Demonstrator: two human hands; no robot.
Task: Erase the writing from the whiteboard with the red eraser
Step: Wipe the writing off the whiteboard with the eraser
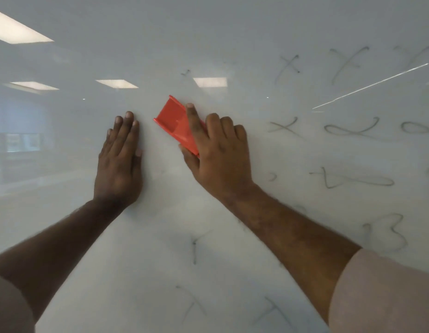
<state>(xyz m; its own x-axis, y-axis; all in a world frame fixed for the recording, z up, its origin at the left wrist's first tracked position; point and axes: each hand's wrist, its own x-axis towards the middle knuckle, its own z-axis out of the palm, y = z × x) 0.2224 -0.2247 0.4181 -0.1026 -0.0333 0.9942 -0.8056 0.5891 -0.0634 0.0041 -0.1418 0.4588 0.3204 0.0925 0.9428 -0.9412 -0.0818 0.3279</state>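
Eraser (pixel 175 123), red, pressed flat against the whiteboard (pixel 232 32) near its middle, clamped in the right hand (pixel 218 150) with forefinger along its back and thumb under its lower edge; left hand (pixel 119 162) just left of the eraser, holding nothing, palm and fingers spread flat on the board. Writing (pixel 352 128): crosses and loops to the right of the eraser, fainter marks below it, board left of it mostly wiped. Advice: keep the pad flat, press evenly, sweep rightward in overlapping rows, then drop to the lower marks.
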